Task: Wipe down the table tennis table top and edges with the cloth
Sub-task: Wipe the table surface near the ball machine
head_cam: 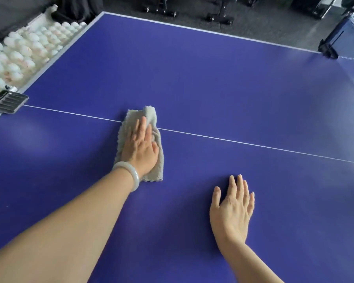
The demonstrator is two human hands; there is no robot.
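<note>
Fingers of your left hand lay straight and flat on the cloth, pressing it onto the white line across the tabletop. Your right hand rested flat, holding nothing. I think wiping was only partway; the edges probably still needed doing.

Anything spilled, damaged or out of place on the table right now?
Nothing stands out. The table shows no spill or damage. The cloth under the left hand is only bunched at its far end. The right hand rests flat.
</note>
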